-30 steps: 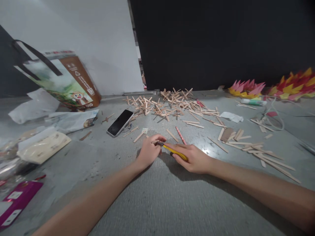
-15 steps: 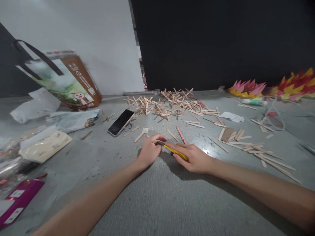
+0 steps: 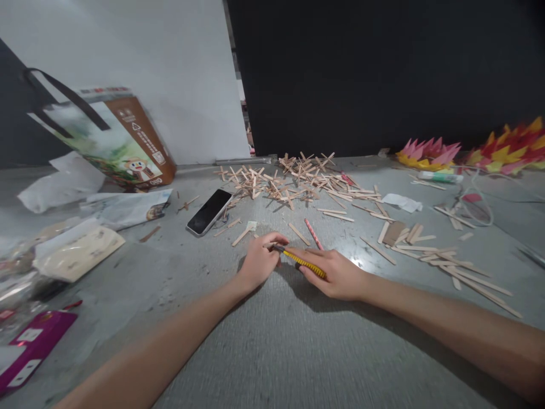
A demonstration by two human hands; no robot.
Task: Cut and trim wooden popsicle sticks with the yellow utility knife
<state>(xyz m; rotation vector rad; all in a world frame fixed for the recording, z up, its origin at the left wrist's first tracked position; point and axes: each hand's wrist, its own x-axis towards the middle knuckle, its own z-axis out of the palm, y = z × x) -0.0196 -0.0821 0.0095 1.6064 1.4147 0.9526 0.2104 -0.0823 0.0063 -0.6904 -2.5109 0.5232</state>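
My right hand [image 3: 340, 275] is closed around a yellow utility knife [image 3: 304, 263], its ribbed handle under the fingers and its dark front end pointing left. That end meets the fingers of my left hand [image 3: 259, 261], which are curled in a pinch. Between the left thumb and forefinger shows a small bit of a wooden craft stick [image 3: 269, 246]; most of it is hidden by the hand. Just beyond my hands lie a red-and-white striped paper straw [image 3: 313, 233] and a loose craft stick [image 3: 298, 233].
A heap of craft sticks [image 3: 293, 179] spreads along the back, with more sticks [image 3: 443, 258] at right. A phone [image 3: 209, 212] lies left of the heap. Further left are a paper bag [image 3: 123, 145], wrappers [image 3: 79, 253] and a purple object [image 3: 40, 346]. Folded-paper pieces [image 3: 428, 154] stand back right.
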